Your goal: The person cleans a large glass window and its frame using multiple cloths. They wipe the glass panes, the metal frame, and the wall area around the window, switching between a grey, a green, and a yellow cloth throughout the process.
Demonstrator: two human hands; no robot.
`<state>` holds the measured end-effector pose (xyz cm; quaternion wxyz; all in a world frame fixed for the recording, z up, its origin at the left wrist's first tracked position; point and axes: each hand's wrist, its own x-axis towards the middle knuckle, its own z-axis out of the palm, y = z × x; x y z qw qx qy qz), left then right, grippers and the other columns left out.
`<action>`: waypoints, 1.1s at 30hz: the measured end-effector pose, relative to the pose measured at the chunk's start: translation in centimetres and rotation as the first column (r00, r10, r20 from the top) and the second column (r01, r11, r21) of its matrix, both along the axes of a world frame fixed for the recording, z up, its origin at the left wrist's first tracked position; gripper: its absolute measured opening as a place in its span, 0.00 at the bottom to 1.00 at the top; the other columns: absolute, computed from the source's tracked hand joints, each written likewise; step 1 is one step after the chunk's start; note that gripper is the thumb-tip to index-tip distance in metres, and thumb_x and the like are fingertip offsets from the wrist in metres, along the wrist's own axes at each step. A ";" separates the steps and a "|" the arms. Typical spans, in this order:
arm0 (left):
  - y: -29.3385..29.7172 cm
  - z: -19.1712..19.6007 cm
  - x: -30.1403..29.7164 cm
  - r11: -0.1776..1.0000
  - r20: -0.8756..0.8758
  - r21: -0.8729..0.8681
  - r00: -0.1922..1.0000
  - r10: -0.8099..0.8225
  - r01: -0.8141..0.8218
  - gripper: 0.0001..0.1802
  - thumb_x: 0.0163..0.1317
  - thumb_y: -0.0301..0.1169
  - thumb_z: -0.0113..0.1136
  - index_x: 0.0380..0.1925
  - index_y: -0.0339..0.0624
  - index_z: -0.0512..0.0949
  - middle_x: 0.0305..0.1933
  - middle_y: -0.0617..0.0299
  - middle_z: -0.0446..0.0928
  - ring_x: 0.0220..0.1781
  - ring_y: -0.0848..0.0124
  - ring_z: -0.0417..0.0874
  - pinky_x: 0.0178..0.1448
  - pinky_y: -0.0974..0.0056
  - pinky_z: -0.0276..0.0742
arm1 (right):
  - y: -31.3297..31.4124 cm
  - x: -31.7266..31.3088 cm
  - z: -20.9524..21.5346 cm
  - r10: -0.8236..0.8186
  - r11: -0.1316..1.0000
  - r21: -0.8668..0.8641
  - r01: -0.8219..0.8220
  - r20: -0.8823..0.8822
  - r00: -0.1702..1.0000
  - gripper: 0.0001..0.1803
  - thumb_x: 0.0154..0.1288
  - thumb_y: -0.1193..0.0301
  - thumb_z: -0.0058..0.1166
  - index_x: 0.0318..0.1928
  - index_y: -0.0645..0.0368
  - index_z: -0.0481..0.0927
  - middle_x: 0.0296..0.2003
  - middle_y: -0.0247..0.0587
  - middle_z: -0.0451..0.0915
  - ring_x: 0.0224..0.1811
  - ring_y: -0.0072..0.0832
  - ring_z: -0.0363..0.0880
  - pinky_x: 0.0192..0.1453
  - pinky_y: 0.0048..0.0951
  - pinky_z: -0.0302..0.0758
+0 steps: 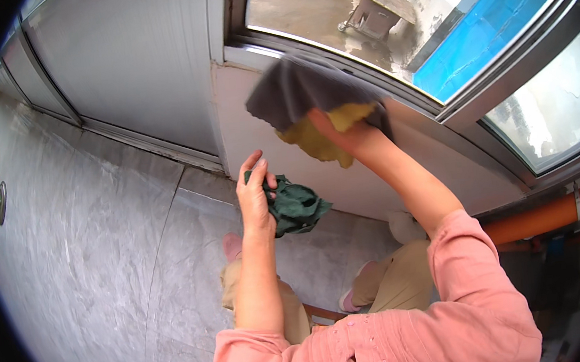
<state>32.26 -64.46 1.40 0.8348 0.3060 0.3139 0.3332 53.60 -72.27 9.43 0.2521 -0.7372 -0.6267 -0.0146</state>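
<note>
My left hand (pixel 255 191) is raised in front of the pale wall below the window, its fingers closed around a crumpled dark green cloth (pixel 301 209). Slightly blurred, my right hand (pixel 332 126) reaches forward to the sill and grips a grey cloth (pixel 280 92) with a ragged yellow layer showing beneath it. That grey cloth spreads over the sill along the metal window frame (pixel 357 77). Folds of cloth hide some of the right fingers. The two cloths are apart from each other.
A large grey panel (pixel 127 53) with a metal frame stands at the left, above the grey tiled floor (pixel 87 249). At the right, an orange pipe (pixel 551 213) runs below the window. Blue sheeting (pixel 492 32) shows through the glass.
</note>
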 end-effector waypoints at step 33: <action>3.4 0.4 -4.1 0.982 0.014 -0.008 0.982 0.189 -0.189 0.21 0.67 0.36 0.60 0.57 0.39 0.74 0.24 0.70 0.72 0.25 0.82 0.69 0.27 0.75 0.62 | 16.2 0.9 21.2 -0.104 0.951 0.271 -0.147 0.731 0.674 0.18 0.65 0.60 0.54 0.50 0.57 0.77 0.46 0.42 0.79 0.48 0.32 0.78 0.51 0.31 0.73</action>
